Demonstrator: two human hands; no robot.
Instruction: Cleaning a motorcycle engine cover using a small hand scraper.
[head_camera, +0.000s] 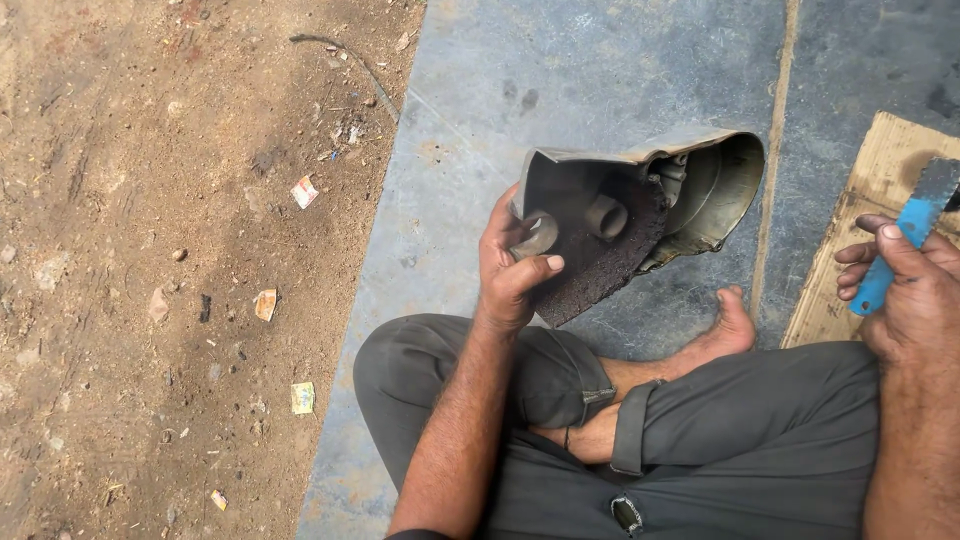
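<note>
My left hand (512, 262) grips the near edge of a grey, dirty metal housing (620, 205), held up above my crossed legs. Its open inside faces me, showing a short tube, a round part and a dark, rough, crusted patch along the lower edge. At the right edge of view, my right hand (905, 285) holds a flat blade tool with a blue handle (900, 250). The blade end points up and to the right, over a piece of cardboard. The two hands are well apart.
I sit cross-legged and barefoot on a grey stone slab floor (500, 90). A brown cardboard sheet (880, 180) lies at the right. Bare dirt ground (150, 250) with small scraps of paper and pebbles lies to the left.
</note>
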